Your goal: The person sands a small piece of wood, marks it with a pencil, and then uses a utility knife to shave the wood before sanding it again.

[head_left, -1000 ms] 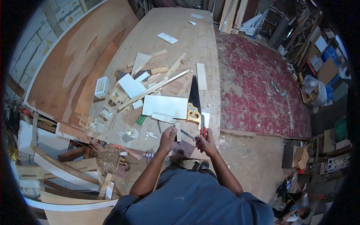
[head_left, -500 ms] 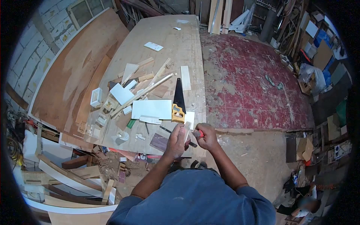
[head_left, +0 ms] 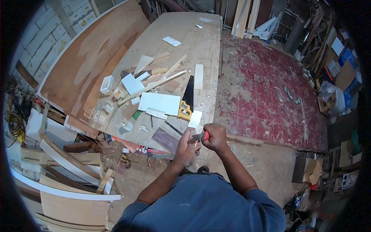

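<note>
My left hand (head_left: 186,149) is closed round a small wood piece (head_left: 198,130) whose pale end shows above the fingers. In my right hand (head_left: 215,138) is a red-handled knife (head_left: 198,137), its blade lying against the wood, pointing left. Just beyond the hands a white piece (head_left: 195,119) lies near the table edge. A handsaw (head_left: 185,107) with a yellow handle lies behind it, beside a large white board (head_left: 160,103). To the left of my left hand are a dark flat block (head_left: 165,140) and a black stick (head_left: 172,127).
The wooden table (head_left: 193,31) carries wood strips (head_left: 154,87), a white box (head_left: 107,84) and a clear cup (head_left: 126,125). A large plywood sheet (head_left: 89,62) leans at the left. Curved boards (head_left: 65,164) stand at lower left. Slippers (head_left: 292,95) lie on the red floor.
The view has shifted, so the table appears further right and slightly higher. The knife blade now shows across the wood piece, which has tilted in my left hand.
</note>
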`<state>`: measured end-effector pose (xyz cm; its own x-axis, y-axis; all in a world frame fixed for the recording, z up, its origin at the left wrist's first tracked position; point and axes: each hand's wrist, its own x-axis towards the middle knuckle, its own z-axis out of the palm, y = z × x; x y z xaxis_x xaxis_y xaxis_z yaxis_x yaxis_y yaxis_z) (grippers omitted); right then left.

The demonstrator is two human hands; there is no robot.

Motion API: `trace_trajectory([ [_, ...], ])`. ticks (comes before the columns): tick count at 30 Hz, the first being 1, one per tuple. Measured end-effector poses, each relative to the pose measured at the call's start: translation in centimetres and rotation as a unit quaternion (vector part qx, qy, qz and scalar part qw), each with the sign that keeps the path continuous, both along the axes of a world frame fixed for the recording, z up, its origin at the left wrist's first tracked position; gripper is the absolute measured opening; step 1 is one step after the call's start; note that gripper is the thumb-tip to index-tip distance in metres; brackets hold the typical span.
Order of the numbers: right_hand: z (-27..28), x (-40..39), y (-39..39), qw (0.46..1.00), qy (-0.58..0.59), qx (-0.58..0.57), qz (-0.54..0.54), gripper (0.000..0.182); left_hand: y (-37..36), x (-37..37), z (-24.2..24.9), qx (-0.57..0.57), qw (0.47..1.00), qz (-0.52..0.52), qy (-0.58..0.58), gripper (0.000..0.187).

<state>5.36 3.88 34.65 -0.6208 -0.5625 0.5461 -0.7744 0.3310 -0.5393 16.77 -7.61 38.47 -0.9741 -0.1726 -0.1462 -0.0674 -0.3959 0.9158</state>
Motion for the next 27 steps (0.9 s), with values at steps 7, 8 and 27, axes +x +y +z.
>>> trace_trajectory([
  [7, -0.8, -1.6, 0.0, 0.998, 0.034, -0.015, -0.056, 0.020, 0.6, -0.3, 1.0, 0.016, 1.000, 0.006, 0.006, 0.028],
  [8, -1.5, -1.7, -0.1, 0.998, 0.036, -0.015, -0.056, 0.020, 0.5, -0.5, 1.2, 0.057, 0.998, 0.017, -0.028, 0.027],
  [27, -0.3, -1.7, -2.1, 0.999, 0.037, -0.001, -0.035, 0.015, -2.0, -0.4, 1.8, 0.072, 0.995, 0.020, -0.062, 0.019],
])
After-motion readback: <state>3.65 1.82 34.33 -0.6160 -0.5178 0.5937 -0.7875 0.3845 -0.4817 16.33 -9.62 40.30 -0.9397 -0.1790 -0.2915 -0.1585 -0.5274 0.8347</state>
